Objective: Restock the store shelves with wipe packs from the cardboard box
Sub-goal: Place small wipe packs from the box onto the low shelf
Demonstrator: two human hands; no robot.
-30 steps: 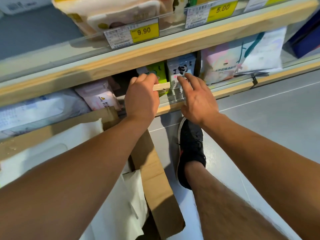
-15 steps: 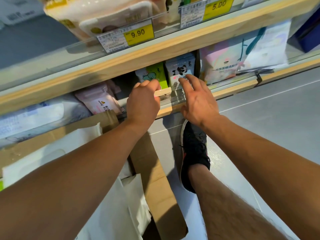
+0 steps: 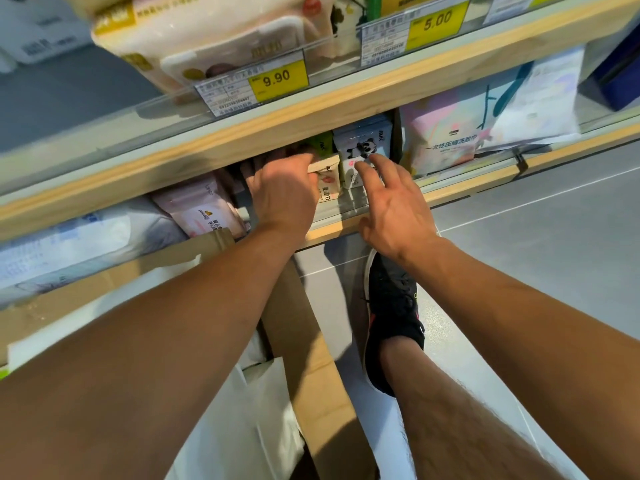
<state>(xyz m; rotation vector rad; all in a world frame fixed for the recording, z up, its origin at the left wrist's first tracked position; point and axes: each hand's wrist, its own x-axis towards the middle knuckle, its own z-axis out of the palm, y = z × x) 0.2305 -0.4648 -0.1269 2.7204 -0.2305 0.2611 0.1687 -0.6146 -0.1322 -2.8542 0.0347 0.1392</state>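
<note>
Two wooden shelves [image 3: 242, 133] fill the upper view, the lower one stocked with wipe packs. Below them on the grey floor [image 3: 554, 254] sits an open cardboard box [image 3: 304, 341] holding white bags [image 3: 242, 410], beside a black shoe [image 3: 391, 327]. On the lower shelf the left hand [image 3: 282, 195] is curled around a beige pack [image 3: 325, 178], gripping it next to a green pack [image 3: 320, 145]. Just to its right the right hand [image 3: 394, 206] is spread open, empty, fingertips [image 3: 362, 166] touching a panda pack [image 3: 363, 147]
</note>
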